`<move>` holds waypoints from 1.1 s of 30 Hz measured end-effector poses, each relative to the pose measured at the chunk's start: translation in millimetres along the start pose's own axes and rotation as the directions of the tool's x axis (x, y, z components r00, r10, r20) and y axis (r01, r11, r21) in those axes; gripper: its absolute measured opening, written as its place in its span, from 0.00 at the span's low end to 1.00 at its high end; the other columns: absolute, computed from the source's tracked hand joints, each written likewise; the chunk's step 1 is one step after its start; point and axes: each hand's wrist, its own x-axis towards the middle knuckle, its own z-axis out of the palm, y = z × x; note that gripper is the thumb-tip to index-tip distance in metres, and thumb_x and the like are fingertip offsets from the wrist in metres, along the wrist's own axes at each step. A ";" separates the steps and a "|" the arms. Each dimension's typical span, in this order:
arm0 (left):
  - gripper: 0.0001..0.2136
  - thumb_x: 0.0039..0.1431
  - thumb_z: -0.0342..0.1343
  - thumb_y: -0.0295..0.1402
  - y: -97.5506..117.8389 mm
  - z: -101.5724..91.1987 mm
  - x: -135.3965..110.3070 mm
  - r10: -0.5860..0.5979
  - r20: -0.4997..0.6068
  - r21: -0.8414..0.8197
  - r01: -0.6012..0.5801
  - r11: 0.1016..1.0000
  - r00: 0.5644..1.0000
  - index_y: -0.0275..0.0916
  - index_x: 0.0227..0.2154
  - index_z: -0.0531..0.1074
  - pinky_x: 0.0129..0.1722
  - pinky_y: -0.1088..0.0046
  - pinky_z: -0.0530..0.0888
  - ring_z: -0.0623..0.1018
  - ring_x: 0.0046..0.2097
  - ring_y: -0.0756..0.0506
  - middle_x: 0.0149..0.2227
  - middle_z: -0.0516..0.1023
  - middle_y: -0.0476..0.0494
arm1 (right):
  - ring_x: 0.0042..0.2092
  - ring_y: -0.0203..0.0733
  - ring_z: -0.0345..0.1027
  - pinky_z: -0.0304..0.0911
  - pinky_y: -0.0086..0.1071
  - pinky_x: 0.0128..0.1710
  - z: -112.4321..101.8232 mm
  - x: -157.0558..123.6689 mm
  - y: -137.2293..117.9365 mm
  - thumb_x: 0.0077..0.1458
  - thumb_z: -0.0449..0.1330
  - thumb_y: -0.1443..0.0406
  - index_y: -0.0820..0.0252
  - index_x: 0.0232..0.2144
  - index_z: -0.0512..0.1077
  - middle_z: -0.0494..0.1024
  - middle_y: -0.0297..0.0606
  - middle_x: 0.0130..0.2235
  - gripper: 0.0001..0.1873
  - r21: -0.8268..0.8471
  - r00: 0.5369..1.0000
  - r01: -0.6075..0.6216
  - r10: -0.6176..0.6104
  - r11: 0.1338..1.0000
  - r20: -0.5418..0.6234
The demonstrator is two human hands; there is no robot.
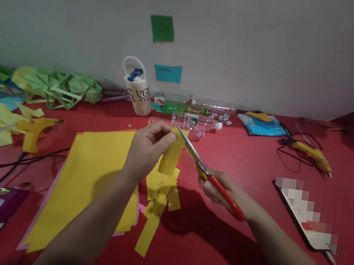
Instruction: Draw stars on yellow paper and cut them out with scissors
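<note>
Several yellow paper pieces point(161, 194) are lying loose, one paper strip point(171, 160) is hanging by the scissors point(204, 170)

The left hand point(148, 146) is pinching the paper strip near its top, between thumb and fingers. The right hand point(229, 184) is gripping the red handles of the scissors, and the blades are pointing toward the upper edge of the strip; I cannot tell whether they are already biting into it. The strip is hanging above the table point(175, 259), just over the loose pieces.

In my judgement, the cutting is standing partway: the overlapping pieces are probably showing the finished part, while the stack of yellow sheets point(92, 173) beside them is looking mostly uncut and may be offering more paper.

The strip itself is looking plain yellow, a little shaded, longer than wide, with a fairly straight lower edge. Some pink paper point(141, 208) is peeking out from under the stack.
</note>
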 end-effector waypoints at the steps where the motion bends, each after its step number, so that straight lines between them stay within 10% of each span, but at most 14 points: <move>1: 0.07 0.47 0.58 0.34 -0.5 0.3 -0.3 -0.026 0.018 -0.033 0.026 0.999 1.000 0.39 0.19 0.68 0.21 0.78 0.65 0.66 0.21 0.54 0.18 0.66 0.55 | 0.21 0.29 0.48 0.48 0.27 0.19 -0.5 -0.6 -0.8 0.60 0.55 0.41 0.56 0.28 0.59 0.58 0.24 0.21 0.26 -0.002 1.000 0.001 -0.001 1.000 0.006; 24: 0.07 0.48 0.61 0.32 -0.2 3.3 -4.1 -0.170 0.257 -0.257 0.237 0.937 0.951 0.39 0.20 0.71 0.18 0.80 0.69 0.74 0.18 0.53 0.16 0.75 0.53 | 0.20 0.28 0.50 0.49 0.26 0.18 -1.7 -3.0 -0.9 0.59 0.55 0.40 0.57 0.26 0.59 0.59 0.23 0.20 0.29 0.143 0.993 0.047 -0.061 0.989 0.100; 33: 0.06 0.47 0.59 0.33 2.4 10.4 -8.7 -0.129 0.133 -0.133 0.147 0.980 0.983 0.39 0.20 0.70 0.18 0.78 0.69 0.71 0.17 0.53 0.16 0.74 0.51 | 0.19 0.28 0.48 0.47 0.26 0.18 -0.1 0.6 2.0 0.58 0.60 0.42 0.56 0.30 0.61 0.58 0.21 0.20 0.25 0.196 0.996 0.022 -0.039 0.980 0.082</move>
